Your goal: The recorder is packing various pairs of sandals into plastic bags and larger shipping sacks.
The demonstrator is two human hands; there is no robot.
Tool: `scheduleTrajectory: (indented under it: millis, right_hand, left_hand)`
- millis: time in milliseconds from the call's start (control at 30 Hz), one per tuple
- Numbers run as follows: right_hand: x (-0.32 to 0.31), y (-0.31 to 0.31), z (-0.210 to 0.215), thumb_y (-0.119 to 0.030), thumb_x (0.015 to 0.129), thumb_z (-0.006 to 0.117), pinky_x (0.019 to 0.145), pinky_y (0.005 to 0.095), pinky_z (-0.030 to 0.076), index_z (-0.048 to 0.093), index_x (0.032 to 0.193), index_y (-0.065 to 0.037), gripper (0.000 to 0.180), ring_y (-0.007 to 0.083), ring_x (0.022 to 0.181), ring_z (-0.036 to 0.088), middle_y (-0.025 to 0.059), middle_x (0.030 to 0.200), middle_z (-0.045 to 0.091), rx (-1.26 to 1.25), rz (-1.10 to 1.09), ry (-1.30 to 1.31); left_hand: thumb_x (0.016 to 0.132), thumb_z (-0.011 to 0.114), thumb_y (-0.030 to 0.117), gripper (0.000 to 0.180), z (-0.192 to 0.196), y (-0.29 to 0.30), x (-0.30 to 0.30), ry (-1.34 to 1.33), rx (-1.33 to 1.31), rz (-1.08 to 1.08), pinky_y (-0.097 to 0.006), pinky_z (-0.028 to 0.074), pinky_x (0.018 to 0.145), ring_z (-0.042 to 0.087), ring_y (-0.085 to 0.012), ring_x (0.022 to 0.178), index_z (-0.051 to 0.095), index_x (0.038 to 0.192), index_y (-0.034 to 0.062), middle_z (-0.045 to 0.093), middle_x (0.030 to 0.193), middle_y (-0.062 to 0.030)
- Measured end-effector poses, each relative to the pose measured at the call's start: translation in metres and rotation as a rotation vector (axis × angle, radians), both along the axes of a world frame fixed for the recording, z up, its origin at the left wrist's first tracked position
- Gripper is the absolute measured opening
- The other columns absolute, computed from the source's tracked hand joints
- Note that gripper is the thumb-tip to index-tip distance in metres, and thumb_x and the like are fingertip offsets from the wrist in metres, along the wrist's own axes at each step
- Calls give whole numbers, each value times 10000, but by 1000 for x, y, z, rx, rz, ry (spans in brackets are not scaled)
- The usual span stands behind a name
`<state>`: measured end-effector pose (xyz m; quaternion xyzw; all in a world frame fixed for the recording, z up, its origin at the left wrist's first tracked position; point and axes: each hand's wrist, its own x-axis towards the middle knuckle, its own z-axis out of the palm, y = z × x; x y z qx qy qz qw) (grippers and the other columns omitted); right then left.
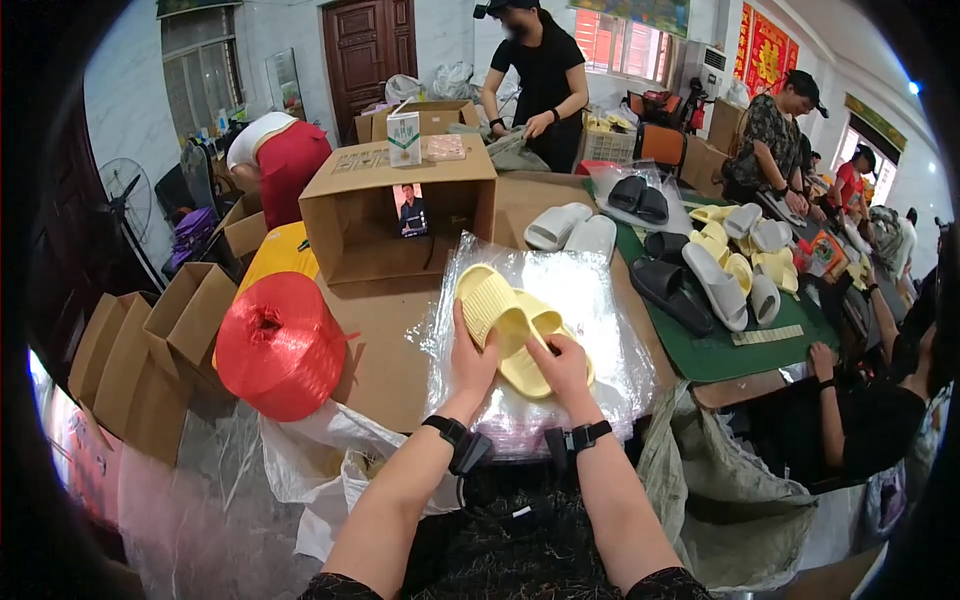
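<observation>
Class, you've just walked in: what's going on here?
The person's left hand and right hand hold two yellow slippers over clear plastic bags. More slippers lie on a green mat to the right; a red roll of twine sits to the left. Across the table, a co-worker handles a greyish bag.

Bright; glare on plastic bags (618, 345)

Above clear plastic bags (615, 385), our left hand (474, 360) and right hand (562, 370) hold yellow slippers (486, 300); a red twine roll (280, 350) sits left of the bags.
</observation>
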<state>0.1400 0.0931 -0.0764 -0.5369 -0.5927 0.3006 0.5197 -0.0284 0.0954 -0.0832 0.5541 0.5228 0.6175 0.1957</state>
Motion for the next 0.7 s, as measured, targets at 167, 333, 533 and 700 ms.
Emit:
scheduleTrajectory:
  millis: [167, 333, 533, 700]
  right_hand:
    - [-1, -3, 6, -337, 823, 771, 610, 303, 488, 721, 881, 17, 362, 165, 648, 638, 103, 738, 696, -26, -4, -40]
    - [-1, 0, 3, -324, 823, 772, 601, 298, 486, 716, 879, 24, 356, 157, 648, 636, 100, 735, 694, -1, 12, -2]
    - [2, 2, 3, -326, 832, 772, 592, 288, 482, 717, 889, 32, 366, 135, 642, 621, 88, 727, 691, -7, 18, 26]
    - [2, 0, 2, -303, 832, 778, 607, 279, 488, 716, 907, 42, 359, 120, 659, 611, 76, 736, 684, -31, 16, 18]
  left_hand:
    - [875, 622, 155, 822, -2, 2, -1, 39, 40, 37, -444, 442, 1006, 498, -446, 1248, 155, 1552, 139, 444, 1437, -264]
    - [885, 617, 165, 818, 0, 1, -1, 46, 48, 40, -473, 487, 918, 567, -469, 1135, 147, 1554, 152, 522, 1344, -283]
    - [894, 617, 199, 805, 10, -3, 3, 48, -9, 52, -457, 475, 947, 561, -451, 1158, 153, 1549, 137, 531, 1320, -292]
    - [886, 621, 201, 817, 10, -7, 3, 46, 8, 45, -453, 470, 959, 544, -452, 1179, 150, 1550, 127, 518, 1337, -289]
